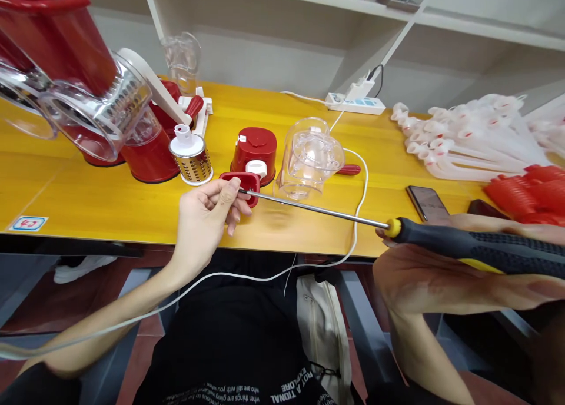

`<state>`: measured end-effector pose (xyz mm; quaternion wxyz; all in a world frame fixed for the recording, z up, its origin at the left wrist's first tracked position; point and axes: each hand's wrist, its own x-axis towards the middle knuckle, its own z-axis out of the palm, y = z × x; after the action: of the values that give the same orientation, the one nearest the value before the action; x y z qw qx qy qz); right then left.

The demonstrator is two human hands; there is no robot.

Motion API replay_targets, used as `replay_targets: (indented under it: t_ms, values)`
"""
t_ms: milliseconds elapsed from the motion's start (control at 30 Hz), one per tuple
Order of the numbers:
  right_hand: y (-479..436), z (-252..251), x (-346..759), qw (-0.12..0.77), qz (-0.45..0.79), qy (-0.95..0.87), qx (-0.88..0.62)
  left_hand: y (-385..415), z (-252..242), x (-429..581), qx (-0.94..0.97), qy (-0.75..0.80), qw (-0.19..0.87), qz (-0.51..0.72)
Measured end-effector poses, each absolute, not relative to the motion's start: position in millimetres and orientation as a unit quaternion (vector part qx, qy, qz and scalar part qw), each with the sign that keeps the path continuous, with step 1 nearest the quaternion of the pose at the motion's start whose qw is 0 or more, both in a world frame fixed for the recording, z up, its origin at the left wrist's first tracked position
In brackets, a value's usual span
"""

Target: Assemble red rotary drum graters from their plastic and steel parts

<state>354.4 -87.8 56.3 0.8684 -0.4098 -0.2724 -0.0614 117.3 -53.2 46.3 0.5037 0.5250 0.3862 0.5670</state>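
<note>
My left hand (203, 216) is closed on a small red plastic part (245, 183), held just above the front edge of the yellow table (88, 199). My right hand (454, 269) grips the black and yellow handle of a long screwdriver (477, 249). Its thin metal shaft (318, 211) runs left, and the tip meets the red part at my left fingers.
A red and clear rotary grater (88, 99) stands at the left, with a metal drum (191, 158) beside it. A red base (256, 149) and a clear housing (311, 158) sit mid-table. A phone (427, 203), white handles (477, 134), red parts (529, 193) and a power strip (355, 102) lie to the right.
</note>
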Motion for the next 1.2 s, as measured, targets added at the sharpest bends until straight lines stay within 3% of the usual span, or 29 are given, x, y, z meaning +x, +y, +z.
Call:
replay_targets:
  t_ms: [100, 200, 400, 667, 967, 1200]
  values:
    - [-97.2, 52.0, 353.5, 0.89, -0.029, -0.33, -0.313, -50.7, 47.9, 124.2, 0.56, 0.349, 0.409, 0.63]
    - [-103.6, 48.1, 356.1, 0.867, 0.08, -0.346, -0.35, -46.2, 45.6, 127.2, 0.606, 0.296, 0.331, 0.661]
    - [-102.2, 53.8, 367.7, 0.853, 0.125, -0.302, -0.408, -37.4, 43.8, 115.7, 0.74, 0.228, 0.282, 0.567]
    - [-105.6, 58.4, 370.8, 0.852, 0.149, -0.288, -0.41, -26.3, 55.6, 104.5, 0.832, 0.165, 0.077, 0.524]
    - [-101.6, 60.3, 378.9, 0.834, 0.209, -0.328, -0.391, -26.7, 55.0, 107.9, 0.826, 0.149, 0.071, 0.539]
    - [-65.8, 105.4, 397.1, 0.827, 0.204, -0.404, -0.333, 7.4, 73.9, 126.1, 0.794, 0.164, 0.114, 0.574]
